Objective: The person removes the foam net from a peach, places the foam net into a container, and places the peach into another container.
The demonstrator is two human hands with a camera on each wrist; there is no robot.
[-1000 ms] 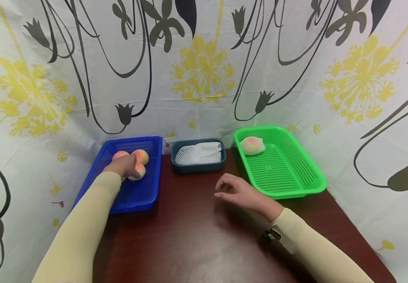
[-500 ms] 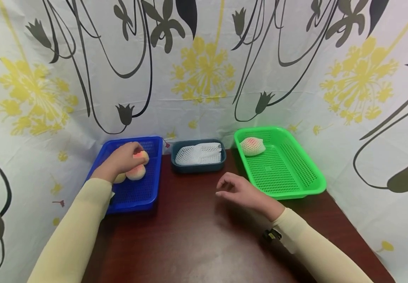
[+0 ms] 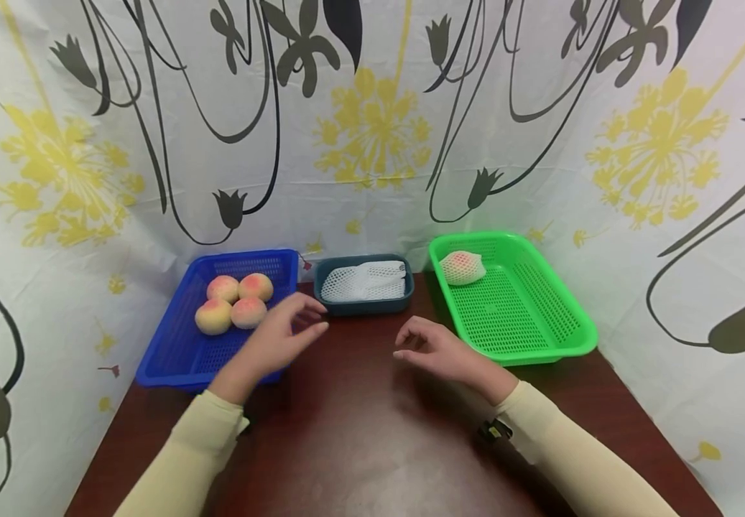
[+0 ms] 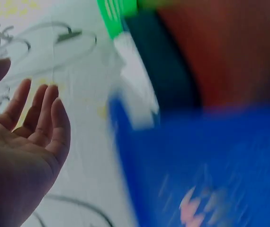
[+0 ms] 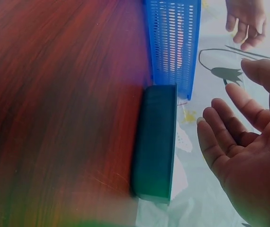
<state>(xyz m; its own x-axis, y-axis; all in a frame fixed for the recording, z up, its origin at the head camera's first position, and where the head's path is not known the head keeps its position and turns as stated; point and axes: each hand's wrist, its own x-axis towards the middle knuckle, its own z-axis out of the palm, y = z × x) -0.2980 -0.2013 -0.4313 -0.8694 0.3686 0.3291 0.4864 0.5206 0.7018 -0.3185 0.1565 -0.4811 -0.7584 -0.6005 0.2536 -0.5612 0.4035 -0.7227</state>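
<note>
Several peaches (image 3: 213, 317) sit together in the blue basket (image 3: 155, 359) on the left. Just past that basket's right edge, my left hand (image 3: 278, 337) hovers with loosely bent fingers and nothing in it; the left wrist view also shows its palm (image 4: 26, 142) bare. My right hand (image 3: 440, 352) is held above the table beside the green basket (image 3: 566, 316), relaxed and holding nothing. One peach in a white foam net (image 3: 462, 268) lies in the green basket's back left corner. White foam nets (image 3: 366, 281) lie in a small dark teal tray (image 3: 364, 309) between the baskets.
A dark reddish wooden table (image 3: 359, 431) bears both baskets and the tray. Behind them and at both sides hangs a white cloth (image 3: 372, 208) with grey and yellow flower prints.
My left hand has left the peaches, moving right and toward me out of the blue basket with nothing in it. The peaches are now grouped closely in full view. My right hand stays nearly still.
</note>
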